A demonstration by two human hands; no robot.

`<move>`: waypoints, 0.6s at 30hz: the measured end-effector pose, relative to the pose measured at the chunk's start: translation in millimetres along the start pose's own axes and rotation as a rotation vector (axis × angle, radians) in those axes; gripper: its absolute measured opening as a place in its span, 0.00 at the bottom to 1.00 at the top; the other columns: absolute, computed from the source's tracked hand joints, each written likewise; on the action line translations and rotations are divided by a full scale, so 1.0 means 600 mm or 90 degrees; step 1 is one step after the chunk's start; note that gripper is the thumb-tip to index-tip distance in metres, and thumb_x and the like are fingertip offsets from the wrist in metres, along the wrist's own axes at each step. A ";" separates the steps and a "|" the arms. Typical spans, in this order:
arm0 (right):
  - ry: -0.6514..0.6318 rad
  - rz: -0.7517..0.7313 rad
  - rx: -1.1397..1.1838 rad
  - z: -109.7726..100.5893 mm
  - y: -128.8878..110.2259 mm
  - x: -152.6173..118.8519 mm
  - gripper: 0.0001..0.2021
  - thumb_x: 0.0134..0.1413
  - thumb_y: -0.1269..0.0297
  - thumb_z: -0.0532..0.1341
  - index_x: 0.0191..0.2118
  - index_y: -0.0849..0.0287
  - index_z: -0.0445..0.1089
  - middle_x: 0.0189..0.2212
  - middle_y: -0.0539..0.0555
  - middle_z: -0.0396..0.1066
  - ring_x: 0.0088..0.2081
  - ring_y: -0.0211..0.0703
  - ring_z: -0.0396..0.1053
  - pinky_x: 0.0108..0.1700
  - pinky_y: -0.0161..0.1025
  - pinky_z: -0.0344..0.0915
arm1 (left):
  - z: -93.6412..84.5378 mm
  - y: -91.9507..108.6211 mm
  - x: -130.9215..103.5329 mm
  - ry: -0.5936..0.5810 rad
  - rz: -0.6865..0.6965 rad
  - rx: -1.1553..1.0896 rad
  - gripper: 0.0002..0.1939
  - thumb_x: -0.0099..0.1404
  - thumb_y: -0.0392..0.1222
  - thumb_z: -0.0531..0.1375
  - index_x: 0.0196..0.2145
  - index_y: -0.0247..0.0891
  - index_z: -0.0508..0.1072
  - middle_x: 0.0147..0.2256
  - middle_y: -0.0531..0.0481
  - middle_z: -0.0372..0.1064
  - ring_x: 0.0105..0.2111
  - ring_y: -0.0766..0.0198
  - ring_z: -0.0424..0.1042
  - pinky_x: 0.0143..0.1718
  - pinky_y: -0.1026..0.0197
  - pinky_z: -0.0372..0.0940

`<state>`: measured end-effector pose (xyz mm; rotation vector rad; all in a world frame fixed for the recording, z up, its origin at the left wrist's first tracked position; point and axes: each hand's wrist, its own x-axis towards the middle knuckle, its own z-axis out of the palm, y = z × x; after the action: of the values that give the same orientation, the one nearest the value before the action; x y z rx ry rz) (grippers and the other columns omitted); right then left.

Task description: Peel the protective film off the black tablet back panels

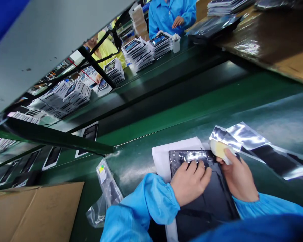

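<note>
A flat black panel (207,201) lies face up on white sheets on the green counter, long axis running away from the viewer. A silver foil patch (192,156) covers its far end. A pale yellow pad (218,149) sits at the far right corner.

My sleeves (151,198) are bright blue; my right hand (238,178) holds a pale yellow pad (218,149). The tablet (207,198) is black on white paper (164,154), the belt (217,111) green, the film (257,144) silvery, the cardboard (35,211) brown
</note>
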<state>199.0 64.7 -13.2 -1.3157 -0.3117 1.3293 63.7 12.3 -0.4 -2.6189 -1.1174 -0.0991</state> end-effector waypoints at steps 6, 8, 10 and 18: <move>-0.005 0.013 0.021 -0.002 0.004 -0.001 0.05 0.37 0.62 0.56 0.25 0.54 0.67 0.19 0.42 0.61 0.18 0.26 0.56 0.20 0.27 0.57 | 0.012 -0.013 0.024 -0.008 -0.067 0.014 0.17 0.68 0.37 0.49 0.52 0.38 0.68 0.46 0.47 0.69 0.38 0.64 0.67 0.33 0.61 0.63; -0.007 0.009 0.017 -0.003 0.006 -0.001 0.05 0.37 0.62 0.57 0.24 0.54 0.67 0.18 0.42 0.61 0.18 0.27 0.57 0.20 0.27 0.58 | 0.017 -0.016 0.037 -0.026 -0.110 0.018 0.16 0.68 0.38 0.50 0.51 0.37 0.68 0.41 0.47 0.70 0.34 0.64 0.67 0.30 0.61 0.62; -0.008 0.003 0.011 -0.002 0.008 -0.001 0.05 0.37 0.62 0.56 0.24 0.53 0.67 0.17 0.42 0.60 0.18 0.28 0.57 0.20 0.28 0.58 | 0.017 -0.013 0.041 -0.032 -0.130 0.023 0.17 0.67 0.37 0.50 0.52 0.36 0.68 0.38 0.47 0.70 0.33 0.63 0.67 0.29 0.61 0.62; -0.042 -0.019 -0.050 -0.009 0.016 -0.003 0.11 0.39 0.58 0.54 0.33 0.50 0.67 0.26 0.48 0.66 0.23 0.36 0.64 0.24 0.38 0.63 | 0.009 -0.034 0.016 0.007 -0.105 -0.069 0.14 0.69 0.40 0.48 0.46 0.43 0.70 0.45 0.50 0.72 0.42 0.64 0.68 0.38 0.60 0.63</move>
<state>197.6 57.7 -21.9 -1.3294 -0.4310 1.3483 55.5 34.1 1.3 -2.6108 -1.3586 -0.2128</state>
